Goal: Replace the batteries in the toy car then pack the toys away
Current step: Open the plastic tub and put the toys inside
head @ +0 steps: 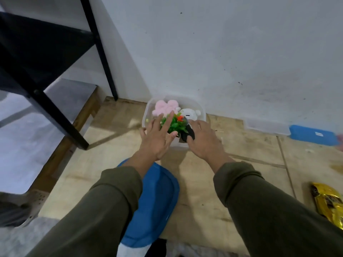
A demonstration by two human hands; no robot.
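Toy car [328, 203], gold-yellow and cut off by the frame's right edge, lies on the floor well to the right of the clear plastic box [146, 115] and nearer the person than it. Its long axis runs roughly from the box side toward the person; which end is the front cannot be told. Inside the box sit a pink plush [164, 107], a white plush [190, 114] and a green plastic plant [175, 124]. The left hand [157, 134] hovers flat over the plant, fingers straight and spread, holding nothing. The right hand [202, 140], at the box's near right corner, curls its fingers round a black object [188, 134]. A blue lid [152, 203] lies on the floor just on the person's side of the box. Likely risks: the tall plant may spring up and keep the lid from seating; the car, well apart from the box, may be left unpacked.
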